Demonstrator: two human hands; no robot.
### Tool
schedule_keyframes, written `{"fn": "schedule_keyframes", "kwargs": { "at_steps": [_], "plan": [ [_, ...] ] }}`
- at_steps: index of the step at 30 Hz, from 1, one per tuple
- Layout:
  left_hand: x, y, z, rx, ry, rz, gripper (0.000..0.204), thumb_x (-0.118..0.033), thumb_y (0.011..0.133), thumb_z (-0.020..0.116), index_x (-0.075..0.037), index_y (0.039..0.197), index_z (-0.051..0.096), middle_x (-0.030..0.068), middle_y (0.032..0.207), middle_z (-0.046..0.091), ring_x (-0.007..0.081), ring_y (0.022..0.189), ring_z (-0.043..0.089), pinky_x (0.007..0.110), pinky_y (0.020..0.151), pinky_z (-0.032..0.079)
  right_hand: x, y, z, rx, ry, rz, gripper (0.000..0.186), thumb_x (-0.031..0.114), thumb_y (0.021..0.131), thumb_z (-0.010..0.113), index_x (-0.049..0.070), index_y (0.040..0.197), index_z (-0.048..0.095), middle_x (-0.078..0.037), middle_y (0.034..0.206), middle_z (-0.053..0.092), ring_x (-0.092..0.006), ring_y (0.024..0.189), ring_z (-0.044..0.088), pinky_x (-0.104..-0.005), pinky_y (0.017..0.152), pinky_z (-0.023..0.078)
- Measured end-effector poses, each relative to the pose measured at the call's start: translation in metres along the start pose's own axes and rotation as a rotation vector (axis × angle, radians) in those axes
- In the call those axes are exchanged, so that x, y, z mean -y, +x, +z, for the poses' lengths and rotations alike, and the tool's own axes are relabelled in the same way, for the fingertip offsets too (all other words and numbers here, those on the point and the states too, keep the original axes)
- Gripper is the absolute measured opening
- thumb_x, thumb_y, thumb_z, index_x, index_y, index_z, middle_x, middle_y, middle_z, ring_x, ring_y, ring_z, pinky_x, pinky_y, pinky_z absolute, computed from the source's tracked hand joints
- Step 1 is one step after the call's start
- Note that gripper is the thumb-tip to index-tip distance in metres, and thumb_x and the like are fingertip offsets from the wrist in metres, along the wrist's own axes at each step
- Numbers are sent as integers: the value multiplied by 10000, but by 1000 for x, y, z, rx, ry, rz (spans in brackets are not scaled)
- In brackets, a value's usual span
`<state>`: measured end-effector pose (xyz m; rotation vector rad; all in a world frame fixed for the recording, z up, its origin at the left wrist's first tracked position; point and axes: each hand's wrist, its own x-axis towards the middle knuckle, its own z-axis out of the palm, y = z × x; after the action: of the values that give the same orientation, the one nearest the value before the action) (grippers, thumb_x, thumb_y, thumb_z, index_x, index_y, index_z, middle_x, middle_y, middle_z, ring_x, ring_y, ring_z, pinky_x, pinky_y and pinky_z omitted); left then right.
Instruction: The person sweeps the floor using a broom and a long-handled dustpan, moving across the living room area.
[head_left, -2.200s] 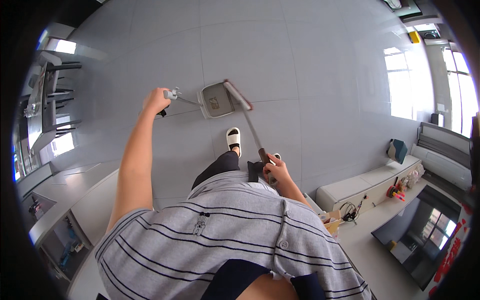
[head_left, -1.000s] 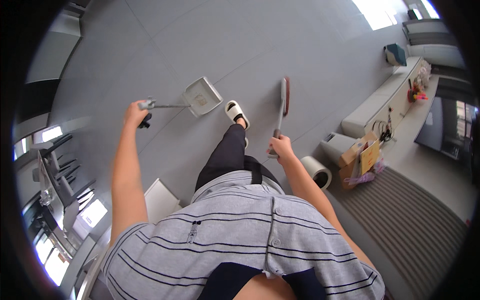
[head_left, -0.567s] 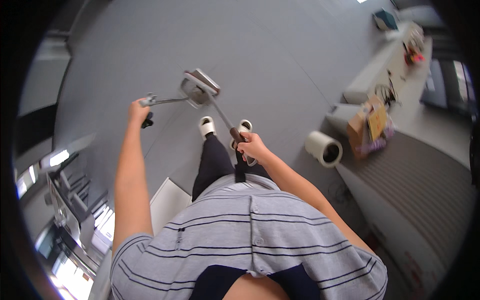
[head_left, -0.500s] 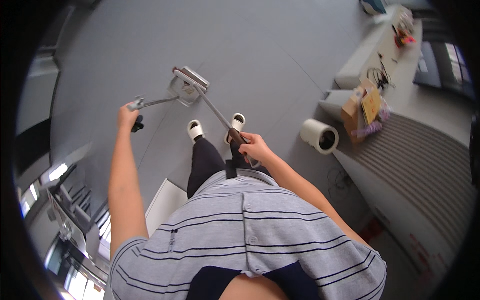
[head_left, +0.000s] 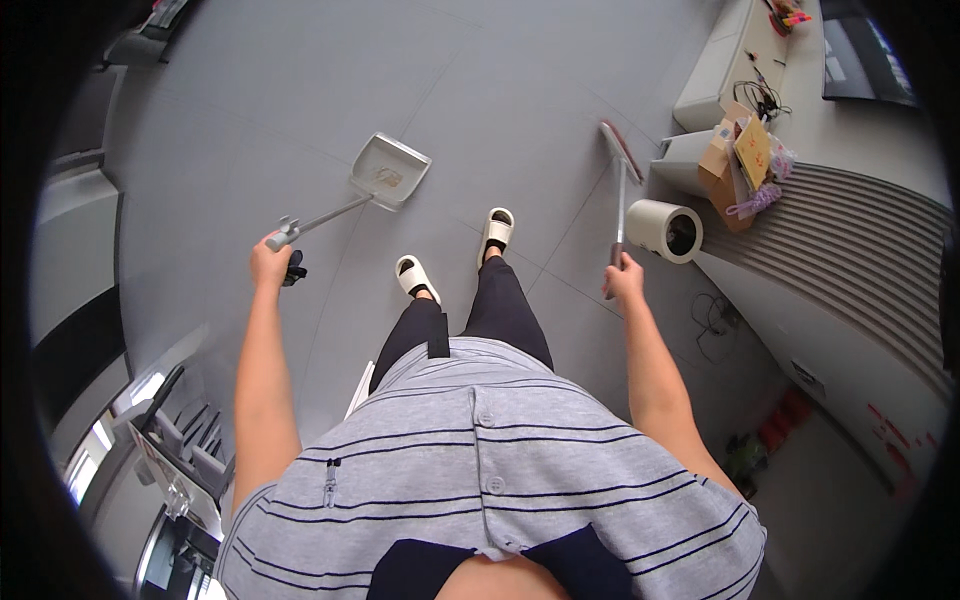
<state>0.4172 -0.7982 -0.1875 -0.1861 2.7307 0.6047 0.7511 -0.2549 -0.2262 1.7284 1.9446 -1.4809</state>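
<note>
My left hand (head_left: 268, 263) is closed round the upper end of a long-handled dustpan (head_left: 368, 158), out to my left. Its pale pan sits ahead at the floor, with some brownish debris (head_left: 386, 180) in it. With my right hand (head_left: 626, 279) I grip the dark handle of a broom (head_left: 621, 205). The broom's narrow head, edged in dark red, is out to the right near the cabinet, well apart from the pan. Whether its bristles touch the floor I cannot tell.
A white cylindrical bin (head_left: 646, 226) stands right of the broom, close to its handle. Behind it are a cardboard box (head_left: 716, 168) and a long ribbed cabinet (head_left: 840, 250). Black cables (head_left: 712, 315) lie on the floor at right. Chairs (head_left: 190, 425) stand at far left.
My right hand has swung the broom away from the dustpan, out to the right beside the bin. The dustpan stays in my left hand, its pan now uncovered. My feet have shifted.
</note>
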Motion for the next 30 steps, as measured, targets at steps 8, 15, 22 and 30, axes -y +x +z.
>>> {"fn": "schedule_keyframes", "kwargs": {
  "at_steps": [8, 15, 22, 30],
  "plan": [
    [71, 1, -44, 48, -6, 64, 409, -147, 628, 562, -101, 1026, 646, 125, 791, 658, 255, 716, 634, 346, 652, 487, -8, -45, 58, 68, 305, 210, 64, -13, 729, 487, -4, 790, 503, -85, 634, 514, -183, 453, 527, -313, 399, 441],
    [109, 8, -83, 157, 14, 132, 396, -131, 622, 575, -114, 1010, 651, 121, 804, 658, 254, 733, 633, 347, 655, 490, 17, -201, 193, 255, 182, 191, 301, -25, 681, 538, -23, 982, 534, -97, 615, 521, -199, 415, 530, -334, 365, 431],
    [111, 27, -85, 235, 160, 165, 369, -115, 633, 581, -132, 994, 655, 113, 826, 661, 283, 758, 630, 354, 660, 487, 52, -254, 246, 628, 267, 156, 483, -17, 735, 511, -7, 1217, 482, -85, 662, 529, -169, 457, 517, -285, 410, 419],
    [125, 7, -67, 244, 134, 261, 397, -83, 643, 577, -54, 1035, 632, 164, 811, 652, 257, 745, 641, 340, 675, 488, 24, -282, 197, 593, 321, 159, 674, -36, 697, 552, 13, 1338, 351, -96, 656, 564, -156, 440, 522, -285, 407, 419]
  ]
}}
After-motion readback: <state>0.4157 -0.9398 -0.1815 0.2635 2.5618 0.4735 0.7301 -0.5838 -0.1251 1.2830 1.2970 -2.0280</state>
